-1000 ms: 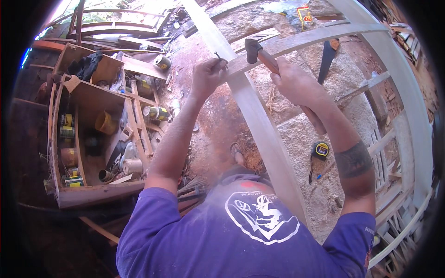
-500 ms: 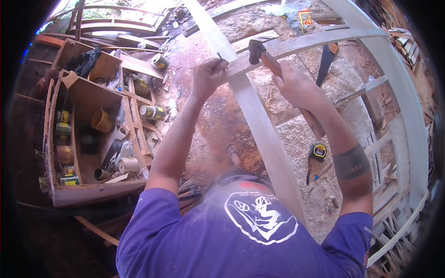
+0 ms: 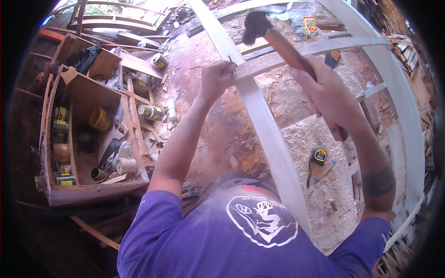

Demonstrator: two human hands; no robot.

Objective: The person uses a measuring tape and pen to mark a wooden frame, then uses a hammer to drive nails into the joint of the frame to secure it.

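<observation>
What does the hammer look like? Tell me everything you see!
The hammer has a dark, metal-looking head and a brown, wooden-looking handle. It's held slanting over the pale wooden frame, head up and left, slightly blurred. The right hand wraps its handle, whose end pokes out below. The head seems to touch nothing.

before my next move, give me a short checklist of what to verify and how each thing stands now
1. Claw or plain hammer, which one: cannot tell; the hammer head is blurred.
2. Handle gripped: ok; the right hand is wrapped around it.
3. Nail held: ok; the left hand pinches the nail, its head sticking up.
4. Nail tip against the wooden crosspiece: cannot tell; the fingers hide it.
5. Fingers well away from the nail head: not ok; they sit just below it.
6. Tape measure out of the way: ok; it lies apart from both hands.
</observation>
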